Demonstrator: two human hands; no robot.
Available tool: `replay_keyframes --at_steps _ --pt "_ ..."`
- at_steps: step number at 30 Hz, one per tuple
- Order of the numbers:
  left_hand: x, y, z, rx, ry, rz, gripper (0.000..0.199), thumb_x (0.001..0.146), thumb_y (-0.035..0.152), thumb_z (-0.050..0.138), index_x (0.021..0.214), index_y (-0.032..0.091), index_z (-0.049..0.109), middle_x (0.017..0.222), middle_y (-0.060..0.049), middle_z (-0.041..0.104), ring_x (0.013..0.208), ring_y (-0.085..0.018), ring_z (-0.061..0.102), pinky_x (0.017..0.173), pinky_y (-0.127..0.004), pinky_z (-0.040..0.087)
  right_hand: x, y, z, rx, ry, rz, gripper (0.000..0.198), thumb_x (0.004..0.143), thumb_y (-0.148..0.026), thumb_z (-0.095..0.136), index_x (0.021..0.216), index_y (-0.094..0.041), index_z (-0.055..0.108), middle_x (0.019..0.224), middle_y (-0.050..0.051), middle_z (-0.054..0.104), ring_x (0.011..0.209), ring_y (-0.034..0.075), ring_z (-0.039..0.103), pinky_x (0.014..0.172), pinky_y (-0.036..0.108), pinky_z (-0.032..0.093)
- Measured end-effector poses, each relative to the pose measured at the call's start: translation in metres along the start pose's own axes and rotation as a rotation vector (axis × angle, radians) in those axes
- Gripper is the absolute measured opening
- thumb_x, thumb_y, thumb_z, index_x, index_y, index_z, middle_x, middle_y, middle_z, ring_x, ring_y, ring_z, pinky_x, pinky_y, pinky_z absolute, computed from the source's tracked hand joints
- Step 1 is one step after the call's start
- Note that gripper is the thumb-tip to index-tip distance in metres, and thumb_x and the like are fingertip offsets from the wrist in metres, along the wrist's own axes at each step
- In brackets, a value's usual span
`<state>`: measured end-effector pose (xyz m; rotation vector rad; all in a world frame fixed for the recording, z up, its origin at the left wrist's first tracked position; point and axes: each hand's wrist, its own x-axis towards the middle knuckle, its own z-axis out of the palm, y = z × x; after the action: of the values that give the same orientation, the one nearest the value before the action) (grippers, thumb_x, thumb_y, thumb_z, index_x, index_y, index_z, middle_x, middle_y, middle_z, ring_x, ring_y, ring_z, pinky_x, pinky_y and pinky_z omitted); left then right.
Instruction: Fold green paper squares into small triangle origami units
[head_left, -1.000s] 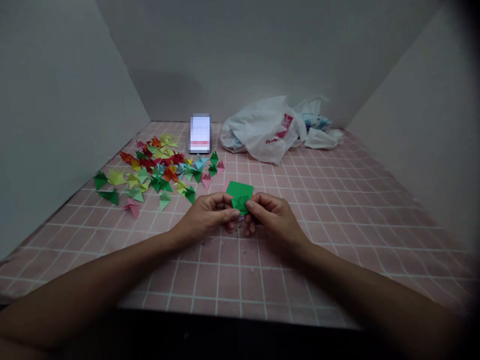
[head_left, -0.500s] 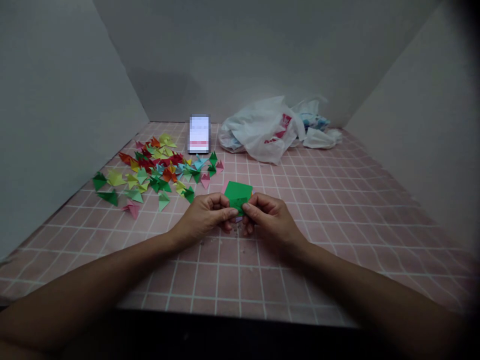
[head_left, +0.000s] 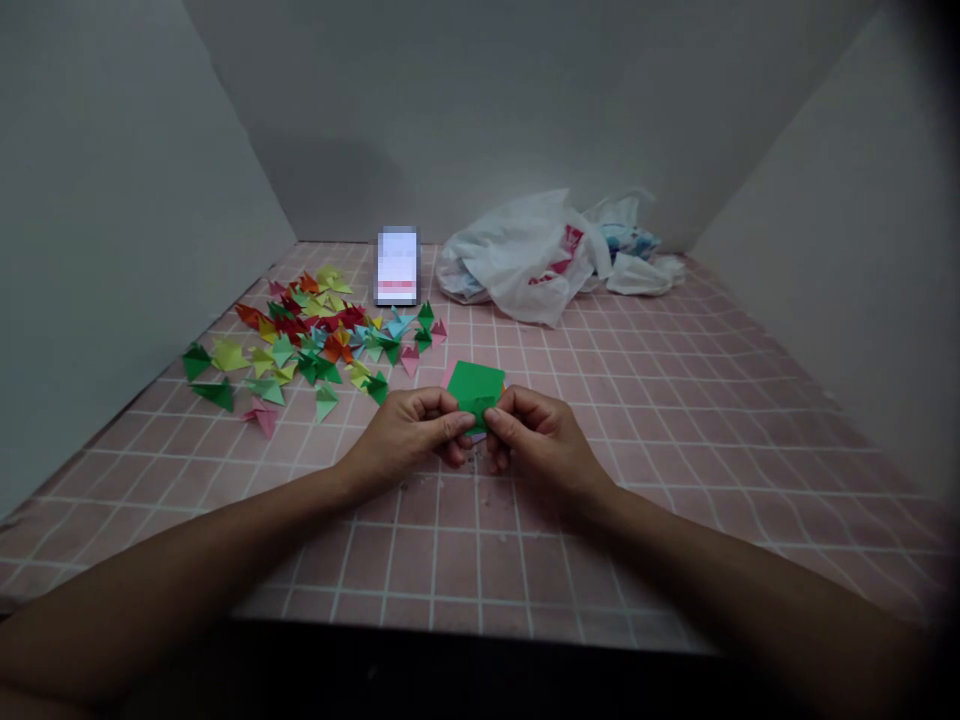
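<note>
Near the middle of the table, my left hand (head_left: 412, 428) and my right hand (head_left: 544, 435) pinch a small piece of green paper (head_left: 480, 406) between thumbs and fingers. Directly behind it lies a square green sheet (head_left: 478, 379), with pink, orange and purple paper edges peeking out around it. Both greens overlap, so their border is hard to make out. The left thumb presses on the paper's face, and the right thumb lies close beside it. The fingertips underneath are partly hidden.
A pile of small folded paper pieces (head_left: 337, 345) in many colours spreads over the left of the pink checked tablecloth (head_left: 675, 430). Behind it a lit phone (head_left: 397, 265) stands upright. Crumpled white plastic bags (head_left: 525, 255) lie at the back. Walls rise on three sides.
The left thumb has slid slightly to the right across the green paper. Both hands otherwise stay in place, and the view has shifted very little.
</note>
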<state>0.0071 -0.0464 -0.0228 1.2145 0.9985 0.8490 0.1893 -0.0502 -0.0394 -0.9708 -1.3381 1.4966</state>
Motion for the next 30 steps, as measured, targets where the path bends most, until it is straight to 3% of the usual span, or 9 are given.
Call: replay_keyframes --at_steps 9,18,30 --pt "-0.0009 0.0 0.0032 0.041 0.02 0.001 0.022 0.077 0.03 0.073 0.069 0.015 0.059 0.06 0.003 0.064 0.048 -0.007 0.06 0.05 -0.017 0.049 -0.0018 0.0004 0.0008 -0.198 0.055 -0.069 0.027 0.086 -0.031 0.065 0.066 -0.021 0.05 0.055 -0.005 0.053 0.048 0.009 0.048 0.047 0.024 0.038" --pt "-0.003 0.0 -0.0011 0.083 -0.022 -0.055 0.022 0.077 0.03 0.072 0.071 0.015 0.058 0.055 0.004 0.061 0.045 -0.006 0.057 0.047 -0.016 0.045 -0.0012 -0.0019 -0.0015 -0.022 -0.083 0.029 0.025 0.085 -0.038 0.066 0.073 -0.02 0.053 0.06 -0.004 0.056 0.052 0.01 0.054 0.052 0.025 0.044" --pt "-0.0007 0.0016 -0.0002 0.069 -0.09 -0.042 0.018 0.076 0.028 0.073 0.076 0.013 0.062 0.062 0.003 0.066 0.05 -0.007 0.061 0.051 -0.017 0.048 -0.0007 -0.0031 0.0009 -0.116 0.011 -0.026 0.026 0.085 -0.034 0.064 0.069 -0.02 0.05 0.057 -0.006 0.05 0.048 0.009 0.048 0.045 0.023 0.042"
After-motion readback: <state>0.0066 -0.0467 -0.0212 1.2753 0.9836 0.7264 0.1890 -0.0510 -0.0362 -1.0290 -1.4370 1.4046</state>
